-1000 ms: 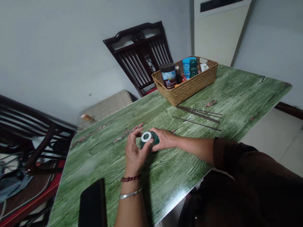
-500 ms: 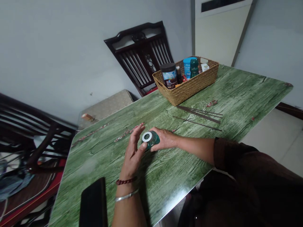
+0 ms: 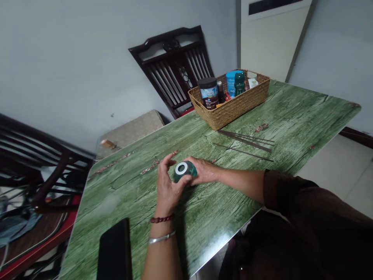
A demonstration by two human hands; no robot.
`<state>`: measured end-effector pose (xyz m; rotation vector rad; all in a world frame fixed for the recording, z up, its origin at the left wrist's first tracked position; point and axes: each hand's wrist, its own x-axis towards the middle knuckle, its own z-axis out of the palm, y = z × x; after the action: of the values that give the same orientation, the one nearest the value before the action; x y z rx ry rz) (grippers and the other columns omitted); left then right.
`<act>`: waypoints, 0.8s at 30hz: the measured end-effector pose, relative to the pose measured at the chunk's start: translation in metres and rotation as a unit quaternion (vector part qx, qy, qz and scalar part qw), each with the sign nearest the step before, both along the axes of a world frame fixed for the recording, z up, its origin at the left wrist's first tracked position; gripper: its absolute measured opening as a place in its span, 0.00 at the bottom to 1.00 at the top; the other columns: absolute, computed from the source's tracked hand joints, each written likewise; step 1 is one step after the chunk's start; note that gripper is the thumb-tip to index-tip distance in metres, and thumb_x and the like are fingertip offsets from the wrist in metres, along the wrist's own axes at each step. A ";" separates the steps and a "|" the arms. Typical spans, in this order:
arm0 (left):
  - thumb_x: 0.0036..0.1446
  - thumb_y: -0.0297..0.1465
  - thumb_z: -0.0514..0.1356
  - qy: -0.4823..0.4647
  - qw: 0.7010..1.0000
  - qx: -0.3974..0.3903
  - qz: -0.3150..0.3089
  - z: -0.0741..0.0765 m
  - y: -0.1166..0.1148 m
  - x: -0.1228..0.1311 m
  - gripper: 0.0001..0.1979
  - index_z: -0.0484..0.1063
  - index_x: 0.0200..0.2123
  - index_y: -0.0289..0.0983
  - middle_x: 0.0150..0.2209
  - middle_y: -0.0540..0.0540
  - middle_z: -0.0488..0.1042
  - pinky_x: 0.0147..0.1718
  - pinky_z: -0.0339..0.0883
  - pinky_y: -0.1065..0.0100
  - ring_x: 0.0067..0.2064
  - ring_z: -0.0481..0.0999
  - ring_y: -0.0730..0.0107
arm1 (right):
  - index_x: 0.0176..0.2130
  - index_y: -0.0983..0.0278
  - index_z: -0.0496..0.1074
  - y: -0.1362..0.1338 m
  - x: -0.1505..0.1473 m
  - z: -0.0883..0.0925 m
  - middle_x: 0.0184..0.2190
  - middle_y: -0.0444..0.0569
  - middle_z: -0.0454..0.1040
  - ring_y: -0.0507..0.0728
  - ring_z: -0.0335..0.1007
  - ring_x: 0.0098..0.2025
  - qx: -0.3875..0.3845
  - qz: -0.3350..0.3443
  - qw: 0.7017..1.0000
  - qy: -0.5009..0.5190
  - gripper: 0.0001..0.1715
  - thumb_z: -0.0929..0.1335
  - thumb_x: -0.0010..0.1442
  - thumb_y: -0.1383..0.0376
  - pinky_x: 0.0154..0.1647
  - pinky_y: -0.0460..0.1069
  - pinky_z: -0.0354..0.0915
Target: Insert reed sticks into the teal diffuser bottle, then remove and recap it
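Note:
A small green glass bottle (image 3: 190, 168) with a silver ring (image 3: 181, 168) round its mouth is tipped towards me above the table. From the right, my right hand (image 3: 205, 171) wraps round its side; part of those fingers is hidden behind the glass. My left hand (image 3: 170, 182) curves about the near left side, its thumb against the bottle and its fingers bent beyond the ring. Several thin dark sticks (image 3: 244, 140) lie on the table past my right forearm.
A woven basket (image 3: 233, 112) at the back holds a dark-lidded jar (image 3: 208, 93), a blue tub (image 3: 231, 83) and a green bottle (image 3: 239, 84). A black phone (image 3: 114, 251) lies front left on the green table (image 3: 116, 198). Behind it stands a wooden chair (image 3: 175, 66).
My left hand has shifted slightly right, its thumb now farther across the bottle and its fingers more bent. My right hand has hardly moved.

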<state>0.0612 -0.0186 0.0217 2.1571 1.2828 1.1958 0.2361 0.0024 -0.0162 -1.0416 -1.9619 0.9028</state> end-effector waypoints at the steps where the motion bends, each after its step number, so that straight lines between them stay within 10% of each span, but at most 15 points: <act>1: 0.49 0.49 0.68 0.014 0.999 0.017 0.029 -0.001 0.001 0.002 0.39 0.62 0.61 0.42 0.51 0.42 0.71 0.56 0.64 0.48 0.53 0.72 0.52 | 0.54 0.60 0.62 0.000 0.000 -0.001 0.46 0.49 0.74 0.61 0.73 0.47 0.002 -0.006 1.000 -0.004 0.42 0.79 0.45 0.58 0.44 0.51 0.64; 10: 0.60 0.39 0.62 -0.004 0.996 -0.036 -0.077 0.005 -0.004 -0.001 0.29 0.59 0.63 0.43 0.57 0.40 0.71 0.58 0.63 0.52 0.58 0.72 0.55 | 0.51 0.60 0.62 -0.003 -0.001 0.006 0.43 0.47 0.74 0.60 0.73 0.44 -0.013 -0.027 0.998 -0.046 0.37 0.78 0.46 0.56 0.41 0.49 0.62; 24: 0.52 0.39 0.68 -0.059 0.997 -0.047 -0.013 -0.006 0.009 -0.001 0.23 0.68 0.50 0.42 0.49 0.43 0.75 0.54 0.67 0.52 0.50 0.76 0.58 | 0.56 0.62 0.62 0.002 -0.002 0.000 0.47 0.51 0.75 0.62 0.73 0.48 -0.014 -0.016 0.999 -0.032 0.42 0.77 0.47 0.57 0.45 0.53 0.64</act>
<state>0.0606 -0.0094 0.0158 1.9998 1.2336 1.2077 0.2339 0.0046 -0.0165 -1.1272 -1.9837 0.8912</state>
